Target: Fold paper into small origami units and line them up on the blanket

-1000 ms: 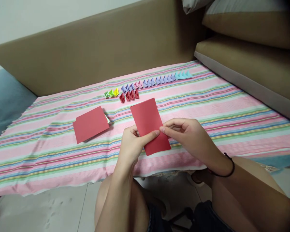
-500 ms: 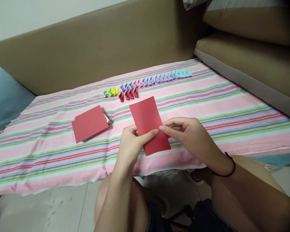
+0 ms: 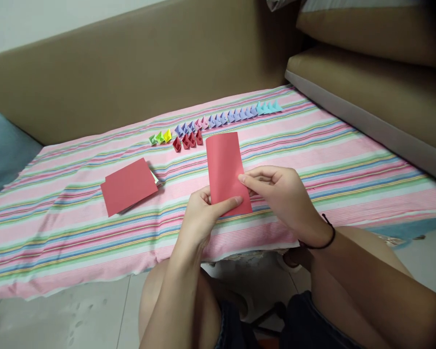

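Observation:
A red sheet of paper (image 3: 225, 169) is held up in front of me, curved over along its left side. My left hand (image 3: 207, 211) is closed on its lower left part, the thumb lying across the front and the fingers behind. At the right edge my right hand (image 3: 272, 194) pinches the paper between thumb and fingers. Left of my hands, a stack of paper (image 3: 129, 186) lies on the striped cloth, a red sheet on top and paler sheets peeking out at its right. Behind the held sheet stand several small red folded paper pieces (image 3: 192, 140).
A long row of purple, pink and light-blue folded paper pieces (image 3: 236, 115) runs across the striped cloth (image 3: 80, 228), with green and yellow ones (image 3: 160, 137) at its left. A tan backrest (image 3: 138, 72) rises behind. Stacked cushions (image 3: 363, 92) stand at right.
The red sheet, flat and slanted before, is now more upright, with its left side curved over. Both hands have shifted slightly on it. The whole view has moved a little.

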Motion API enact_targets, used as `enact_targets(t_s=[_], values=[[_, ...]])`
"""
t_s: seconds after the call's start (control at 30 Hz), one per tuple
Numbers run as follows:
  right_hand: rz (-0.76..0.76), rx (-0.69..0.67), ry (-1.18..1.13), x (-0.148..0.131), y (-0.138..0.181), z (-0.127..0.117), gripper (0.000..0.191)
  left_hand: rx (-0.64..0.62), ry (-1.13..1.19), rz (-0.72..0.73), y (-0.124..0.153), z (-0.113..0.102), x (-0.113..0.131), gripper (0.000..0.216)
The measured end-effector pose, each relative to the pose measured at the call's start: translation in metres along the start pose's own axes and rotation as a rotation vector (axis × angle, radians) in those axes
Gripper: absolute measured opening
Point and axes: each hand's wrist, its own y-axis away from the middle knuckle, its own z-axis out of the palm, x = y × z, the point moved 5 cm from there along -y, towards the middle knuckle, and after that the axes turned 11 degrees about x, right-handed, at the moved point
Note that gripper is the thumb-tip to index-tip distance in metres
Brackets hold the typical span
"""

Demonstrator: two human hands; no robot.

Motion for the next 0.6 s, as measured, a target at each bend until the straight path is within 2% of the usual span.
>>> enact_targets(t_s=[0.17, 0.6], values=[[0.073, -0.003, -0.057, 0.002, 0.0009, 0.0003, 0.019, -0.01, 0.003, -0.022, -0.0001, -0.0005, 0.0, 0.025], [0.009, -0.007, -0.036, 0.0026, -0.0014, 0.0005, 0.018, 0.012, -0.024, 0.0, -0.0007, -0.0026, 0.0004, 0.028]])
